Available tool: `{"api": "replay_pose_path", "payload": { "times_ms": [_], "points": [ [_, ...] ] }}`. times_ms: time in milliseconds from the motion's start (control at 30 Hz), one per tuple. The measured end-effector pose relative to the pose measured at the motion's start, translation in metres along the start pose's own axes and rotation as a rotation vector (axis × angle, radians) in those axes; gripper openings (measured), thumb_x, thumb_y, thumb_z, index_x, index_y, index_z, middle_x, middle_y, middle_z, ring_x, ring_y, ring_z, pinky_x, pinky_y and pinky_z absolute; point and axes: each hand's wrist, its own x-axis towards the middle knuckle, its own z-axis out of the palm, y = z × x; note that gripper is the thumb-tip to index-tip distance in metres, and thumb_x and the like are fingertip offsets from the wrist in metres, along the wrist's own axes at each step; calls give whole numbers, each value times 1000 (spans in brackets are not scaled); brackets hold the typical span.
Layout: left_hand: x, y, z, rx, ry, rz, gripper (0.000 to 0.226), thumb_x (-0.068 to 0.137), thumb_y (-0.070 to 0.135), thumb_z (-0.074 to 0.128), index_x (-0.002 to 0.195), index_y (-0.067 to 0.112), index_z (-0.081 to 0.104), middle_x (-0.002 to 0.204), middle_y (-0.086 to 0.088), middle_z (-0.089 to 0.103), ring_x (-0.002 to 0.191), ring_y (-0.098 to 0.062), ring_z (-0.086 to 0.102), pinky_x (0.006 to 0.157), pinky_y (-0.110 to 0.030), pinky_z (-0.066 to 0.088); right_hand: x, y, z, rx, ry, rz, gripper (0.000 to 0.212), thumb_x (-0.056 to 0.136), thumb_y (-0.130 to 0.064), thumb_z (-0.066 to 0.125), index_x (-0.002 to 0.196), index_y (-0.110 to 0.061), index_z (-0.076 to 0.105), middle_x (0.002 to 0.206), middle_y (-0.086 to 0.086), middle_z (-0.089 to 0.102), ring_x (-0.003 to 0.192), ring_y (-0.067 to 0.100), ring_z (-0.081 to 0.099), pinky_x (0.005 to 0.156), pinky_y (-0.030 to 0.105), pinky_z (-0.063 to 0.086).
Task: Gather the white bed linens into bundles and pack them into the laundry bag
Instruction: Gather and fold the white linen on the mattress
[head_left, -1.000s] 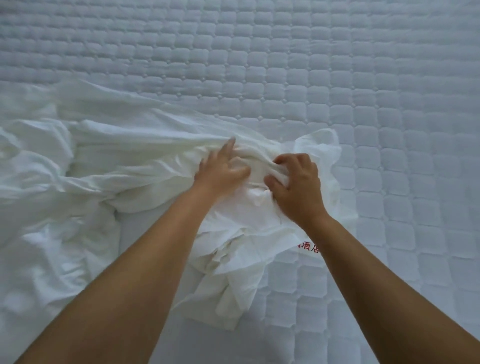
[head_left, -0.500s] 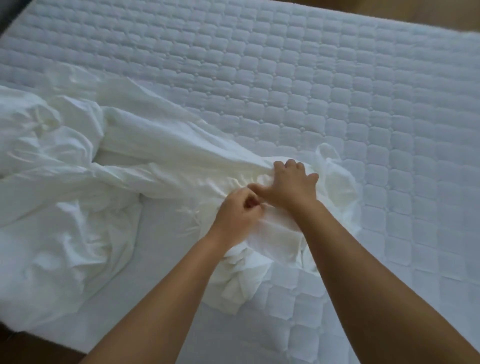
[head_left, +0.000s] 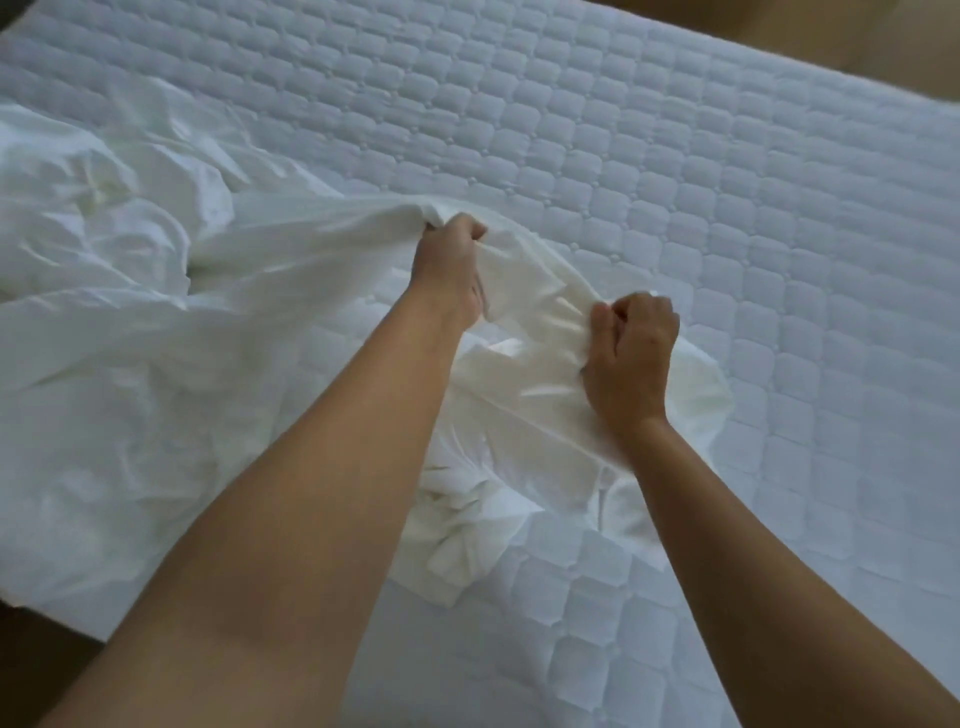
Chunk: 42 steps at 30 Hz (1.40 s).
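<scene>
Two bare forearms reached out from the near edge of a stripped bed, both fists clamped on the white bed linens (head_left: 130, 364). Nearest the camera, between the arms, a gathered wad (head_left: 467, 540) of the cloth lay crumpled on the quilted mattress (head_left: 675, 182), its folds fanning up toward the right wrist.

The right hand (head_left: 631, 364) was the nearer of the two. It was curled into a fist with cloth bunched inside it, and it sat on top of the wad. The left hand (head_left: 451, 265) was farther out and to the left, well apart from the right. It gripped a raised fold, lifting a ridge of sheet off the bed. A short span of fabric ran between the two fists, slanting from near right to far left.

The ungathered bulk of the linens lay to the left of both hands, stretching away toward the left edge of the bed in long creases. The left hand was the closer one to it. The next gather therefore looked likely to draw cloth rightward and inward along that line, with the right fist acting as the anchor.

Beyond the hands, the mattress ran bare to its far edge, with a strip of brown floor (head_left: 857, 36) behind it. No laundry bag was in view.
</scene>
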Motion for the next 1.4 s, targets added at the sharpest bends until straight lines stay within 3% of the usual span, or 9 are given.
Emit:
{"api": "replay_pose_path", "payload": {
  "times_ms": [133,233,500,600,667,833,1033,1233,1400],
  "points": [
    [-23,29,1,-203,-134,-65,29,91,34,55,104,8,58,97,-10,65,89,-25,64,79,-38,53,13,-55,-10,182,-129,83,18,98,-21,40,83,-11,39,73,-2,42,71,17,41,64,25,26],
    [-57,24,3,197,-207,-81,82,65,67,71,127,15,56,117,-4,66,107,-22,63,91,-33,50,6,-95,-16,312,-205,147,21,101,-20,39,80,-15,37,66,-7,41,59,6,39,56,24,31],
    [-98,64,-20,231,-130,-5,10,90,6,48,86,4,57,83,-14,58,79,-25,59,74,-34,49,-10,-132,-41,392,-434,169,29,91,-36,60,102,-16,42,89,-5,49,76,6,49,67,19,41],
    [-113,83,-31,-9,-98,-9,23,89,5,38,69,8,49,70,-10,51,68,-22,52,71,-35,45,-12,-132,-49,-180,-620,23,66,79,-47,70,129,-18,38,113,-1,52,99,19,50,86,35,43],
    [-131,89,-41,-94,-88,13,24,94,14,43,72,9,53,70,-7,56,71,-22,56,75,-36,48,-15,-139,-54,-322,-580,-25,37,88,-39,61,116,-16,53,108,4,63,98,26,57,78,33,42],
    [-176,62,-69,-143,-219,132,60,88,66,42,123,20,59,111,-1,68,107,-16,63,95,-35,48,-36,-206,-64,243,-423,56,15,87,-11,51,93,-6,63,89,6,66,83,24,62,66,33,48],
    [-200,69,-104,-234,-358,28,36,99,29,33,105,9,63,96,-9,68,95,-20,64,84,-32,52,-69,-237,-62,415,-733,141,39,78,-15,60,117,-12,56,115,7,57,105,24,57,89,45,52],
    [-191,104,-142,269,-56,125,11,90,7,52,89,9,63,80,-7,61,79,-22,59,65,-29,47,-98,-222,-38,9,-757,-183,96,71,-38,79,147,-19,23,143,2,27,133,21,22,110,38,25],
    [-190,137,-192,1682,237,402,25,92,17,51,114,7,55,108,-10,61,101,-30,58,79,-34,44,-128,-226,10,-55,-985,-243,79,78,-41,74,142,-16,34,140,4,41,127,20,43,103,33,39]
  ]
}}
